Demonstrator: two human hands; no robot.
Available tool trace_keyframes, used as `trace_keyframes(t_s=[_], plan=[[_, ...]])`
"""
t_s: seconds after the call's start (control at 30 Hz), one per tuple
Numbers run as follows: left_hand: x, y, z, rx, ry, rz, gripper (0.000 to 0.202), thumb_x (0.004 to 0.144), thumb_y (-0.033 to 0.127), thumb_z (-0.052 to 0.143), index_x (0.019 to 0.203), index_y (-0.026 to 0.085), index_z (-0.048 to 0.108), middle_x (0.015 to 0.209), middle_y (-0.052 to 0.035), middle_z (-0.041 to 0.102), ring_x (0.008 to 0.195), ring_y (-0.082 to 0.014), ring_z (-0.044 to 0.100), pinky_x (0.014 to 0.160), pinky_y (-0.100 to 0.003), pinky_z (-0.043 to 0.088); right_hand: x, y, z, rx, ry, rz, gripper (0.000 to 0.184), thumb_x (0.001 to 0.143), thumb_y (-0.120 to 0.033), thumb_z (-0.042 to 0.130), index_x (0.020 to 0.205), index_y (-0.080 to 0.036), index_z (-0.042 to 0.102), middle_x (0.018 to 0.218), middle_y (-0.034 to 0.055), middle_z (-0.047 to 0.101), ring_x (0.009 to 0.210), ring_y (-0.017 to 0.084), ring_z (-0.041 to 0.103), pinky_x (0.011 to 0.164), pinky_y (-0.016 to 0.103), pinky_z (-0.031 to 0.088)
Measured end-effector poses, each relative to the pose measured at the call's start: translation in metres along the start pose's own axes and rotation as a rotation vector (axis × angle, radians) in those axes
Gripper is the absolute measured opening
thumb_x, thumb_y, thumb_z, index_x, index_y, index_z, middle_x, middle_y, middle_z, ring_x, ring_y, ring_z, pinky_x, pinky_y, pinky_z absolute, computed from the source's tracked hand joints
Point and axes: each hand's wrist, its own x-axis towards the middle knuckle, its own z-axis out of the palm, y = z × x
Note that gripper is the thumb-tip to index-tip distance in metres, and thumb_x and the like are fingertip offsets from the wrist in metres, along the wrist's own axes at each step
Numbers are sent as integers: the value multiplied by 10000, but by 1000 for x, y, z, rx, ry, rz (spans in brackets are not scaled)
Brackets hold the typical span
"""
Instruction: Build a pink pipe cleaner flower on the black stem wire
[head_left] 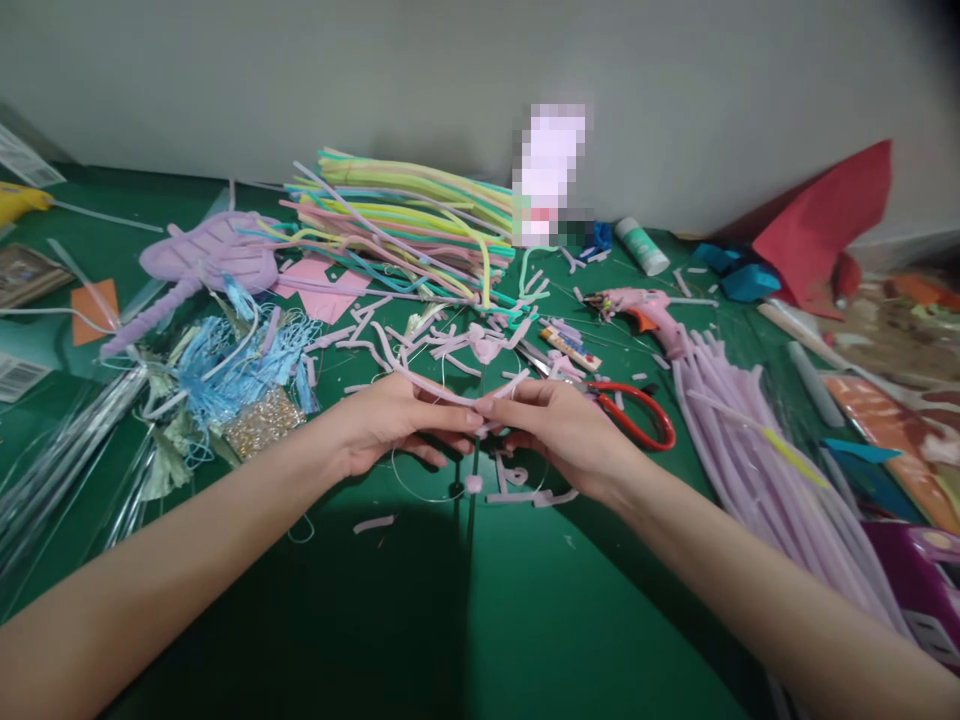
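My left hand and my right hand meet at the middle of the green table, fingertips pinched together on a thin pink strip that curves up to the left. A thin wire loop and a dark upright stem with a small pink blob sit just below my fingers. Short pink offcuts lie scattered under and beyond both hands.
A pile of coloured straws lies at the back, with a lilac foam shape to its left. Red-handled scissors, a pink glue gun and a bundle of lilac tubes are on the right. Blue tassels sit left.
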Motion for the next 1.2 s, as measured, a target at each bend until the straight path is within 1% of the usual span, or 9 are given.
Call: trace_keyframes(t_s=[0.2,0.33,0.43,0.53,0.67,0.8,0.87,1.03,1.2], plan=[[1,-4,4,53,-2,6,231,623,340,876,732,153,793,710,-80,756,665,-163,693,564,-215,541,6,-2,0,53,68,1,304,544,-377,900,633,-158,708,619,0,637,550,91,541,510,239,395],[-1,-6,6,106,-40,17,228,680,375,839,771,168,804,741,-82,766,706,-164,701,576,-199,540,10,-3,-2,100,101,-40,323,552,-395,903,663,-158,715,645,-5,635,570,74,522,526,226,382],[-3,-6,7,149,-46,16,224,703,374,821,770,162,801,759,-85,766,715,-167,701,581,-200,542,9,-2,-1,124,88,-49,341,565,-433,894,668,-159,718,657,-4,636,597,77,530,544,222,384],[-6,-5,5,174,-52,19,249,688,381,834,788,157,793,787,-91,766,759,-194,709,599,-227,555,7,1,-2,173,35,-49,346,634,-488,846,678,-170,717,705,7,662,643,94,578,576,231,408],[-6,-3,1,-1,39,134,373,691,434,840,957,183,767,1019,-97,765,911,-230,718,628,-240,564,3,4,-7,198,-49,-58,326,679,-486,822,719,-178,723,779,23,700,720,116,628,619,229,439],[-2,-5,-3,-191,99,270,265,796,415,774,942,196,748,1168,-77,734,951,-209,722,662,-215,564,1,6,-9,255,-101,-37,372,738,-556,746,777,-186,735,830,40,724,751,142,653,645,242,475],[1,-7,-4,-211,96,299,219,805,383,776,903,190,747,1107,-70,758,942,-202,728,692,-215,574,1,7,-9,281,-98,-36,375,771,-564,712,795,-190,728,845,43,735,754,146,666,659,243,490],[3,-10,-6,-211,111,314,196,801,364,786,846,177,747,859,-58,792,868,-187,743,713,-215,591,2,11,-8,290,-53,-101,305,770,-481,754,862,-195,701,855,40,753,737,139,689,671,235,511],[1,-4,-3,-180,112,298,292,859,430,710,842,144,763,896,-99,796,786,-182,747,669,-213,589,2,12,-6,339,-18,-101,268,760,-451,773,831,-215,670,817,14,750,716,123,694,660,231,517]])
